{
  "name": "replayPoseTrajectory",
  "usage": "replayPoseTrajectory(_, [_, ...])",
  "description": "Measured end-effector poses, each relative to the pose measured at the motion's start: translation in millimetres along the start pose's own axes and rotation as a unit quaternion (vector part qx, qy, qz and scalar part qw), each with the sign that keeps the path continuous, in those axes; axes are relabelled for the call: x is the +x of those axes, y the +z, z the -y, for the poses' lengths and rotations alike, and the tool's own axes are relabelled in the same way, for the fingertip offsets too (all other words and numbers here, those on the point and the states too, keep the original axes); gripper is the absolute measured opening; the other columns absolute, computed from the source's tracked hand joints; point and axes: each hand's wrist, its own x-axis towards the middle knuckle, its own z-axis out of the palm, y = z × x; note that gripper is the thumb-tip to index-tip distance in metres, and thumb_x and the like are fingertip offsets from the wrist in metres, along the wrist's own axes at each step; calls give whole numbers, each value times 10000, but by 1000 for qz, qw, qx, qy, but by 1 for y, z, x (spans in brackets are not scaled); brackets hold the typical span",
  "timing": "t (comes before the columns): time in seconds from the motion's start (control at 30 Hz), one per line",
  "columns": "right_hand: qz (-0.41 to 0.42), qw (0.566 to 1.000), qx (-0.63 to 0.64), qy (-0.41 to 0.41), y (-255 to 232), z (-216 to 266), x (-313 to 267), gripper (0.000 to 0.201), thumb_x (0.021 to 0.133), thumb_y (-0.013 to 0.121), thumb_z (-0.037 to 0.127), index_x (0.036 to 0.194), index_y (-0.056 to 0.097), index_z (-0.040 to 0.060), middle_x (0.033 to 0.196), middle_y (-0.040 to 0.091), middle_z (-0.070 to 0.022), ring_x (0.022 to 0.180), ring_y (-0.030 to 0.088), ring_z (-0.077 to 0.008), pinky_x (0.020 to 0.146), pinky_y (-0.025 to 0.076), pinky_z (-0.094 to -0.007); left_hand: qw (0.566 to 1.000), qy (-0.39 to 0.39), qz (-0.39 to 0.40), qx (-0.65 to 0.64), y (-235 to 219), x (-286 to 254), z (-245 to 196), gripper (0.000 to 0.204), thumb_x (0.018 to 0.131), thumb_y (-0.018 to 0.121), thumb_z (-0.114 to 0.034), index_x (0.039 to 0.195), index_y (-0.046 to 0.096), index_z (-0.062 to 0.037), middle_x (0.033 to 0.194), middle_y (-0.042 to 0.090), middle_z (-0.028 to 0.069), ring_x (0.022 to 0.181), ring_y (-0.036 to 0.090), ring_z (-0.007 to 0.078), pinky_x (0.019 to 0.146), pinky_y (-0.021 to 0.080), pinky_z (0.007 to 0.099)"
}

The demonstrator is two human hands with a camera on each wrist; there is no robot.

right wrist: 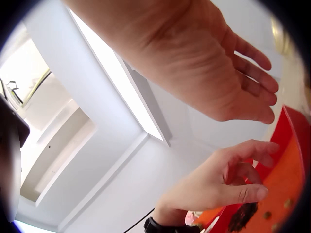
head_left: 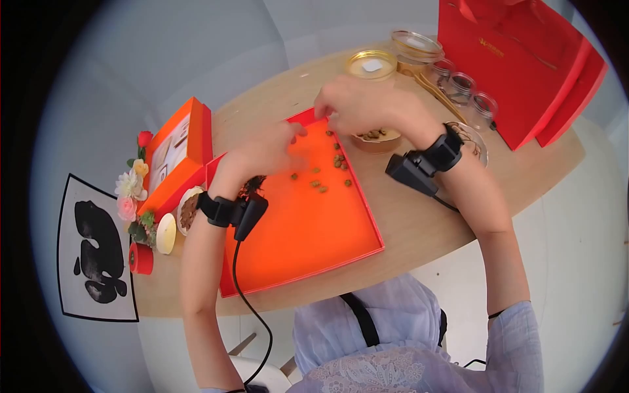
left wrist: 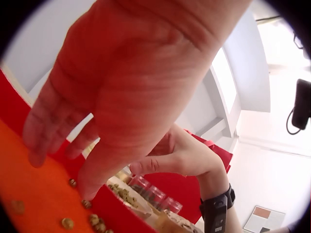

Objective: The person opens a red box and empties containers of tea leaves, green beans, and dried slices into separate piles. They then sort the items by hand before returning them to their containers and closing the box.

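My left hand (head_left: 265,154) hangs over a shallow orange box lid or tray (head_left: 308,242) with red sides. Its fingers are loosely spread in the left wrist view, with nothing seen between them. Small greenish-brown pellets (head_left: 316,184) lie scattered on the tray floor, several along the right side. Partly hidden under the left wrist is a dark dried clump (right wrist: 243,216). My right hand (head_left: 357,105) is held at the tray's far right corner, fingers extended and relaxed in the right wrist view. Close below its wrist stands a bowl (head_left: 377,145) of similar pellets.
A gold-rimmed tin (head_left: 371,65), wooden tongs (head_left: 439,98) and several clear jars (head_left: 483,108) stand at the back right, before a red gift bag (head_left: 511,59). To the left are an orange box (head_left: 180,150), flowers (head_left: 131,187), a brown-filled bowl (head_left: 189,209) and a candle (head_left: 166,234).
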Motion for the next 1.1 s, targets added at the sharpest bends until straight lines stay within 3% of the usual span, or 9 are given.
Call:
replayPoseTrajectory(0.07, [2,1000,7,-22,32,-2,11,283,822,647,73,1075,744,-10,1050,719,-163,1118,624,-317,941,516,-400,999,-14,31,-21,5,-10,-1,556,848,726,-151,1351,569,28,1225,630,176,1055,670,263,903,536,354])
replayPoseTrajectory(0.1, [21,996,-74,-44,47,-2,18,257,807,650,70,1030,745,-14,1018,717,-157,1111,608,-312,943,500,-404,997,-22,66,-43,9,-14,-3,610,841,730,-159,1386,536,33,1279,600,193,1073,665,278,928,535,359])
replayPoseTrajectory(0.13, [41,985,-155,-65,53,0,20,231,792,654,68,985,747,-17,985,716,-151,1104,592,-307,945,484,-408,997,-23,65,-44,12,-17,-5,610,841,730,-159,1386,536,33,1279,600,193,1073,665,278,928,535,359])
replayPoseTrajectory(0.23, [51,978,-196,-52,63,-3,17,140,766,657,53,856,732,-22,937,715,-152,1093,573,-295,934,459,-406,997,-24,75,-28,21,-25,-7,575,835,701,-203,1337,561,41,1203,586,199,1155,608,322,970,504,400])
replayPoseTrajectory(0.37, [42,978,-192,-74,55,6,11,81,742,681,47,762,703,-28,865,708,-161,1025,617,-312,868,489,-413,994,17,74,-81,28,-26,-14,576,823,730,-176,1322,552,52,1216,583,199,1103,632,309,952,518,386])
replayPoseTrajectory(0.53, [165,980,-116,7,37,31,1,153,681,758,80,782,713,-26,829,706,-180,855,678,-347,732,528,-438,994,30,33,-101,35,-28,-27,533,816,749,-153,1268,570,68,1214,607,202,1068,657,283,913,533,367])
replayPoseTrajectory(0.6, [168,980,-108,-6,32,35,-6,164,676,763,79,794,719,-25,819,705,-183,853,680,-348,732,529,-435,988,63,-45,-132,47,-24,-21,464,837,744,-137,1232,601,59,1152,661,197,1059,669,268,897,530,367])
replayPoseTrajectory(0.9, [96,992,-56,-63,50,26,-3,141,659,726,14,800,733,12,748,695,-182,783,691,-355,691,527,-438,953,36,-57,-294,62,-5,-4,348,857,717,-84,1168,652,60,1039,734,167,931,713,209,840,546,344])
replayPoseTrajectory(1.1, [62,993,-63,-77,58,23,1,138,644,686,-26,774,717,6,748,691,-190,785,686,-367,674,520,-445,964,12,-70,-257,56,-6,-13,241,808,694,-47,1007,687,90,872,736,163,837,715,205,755,539,358])
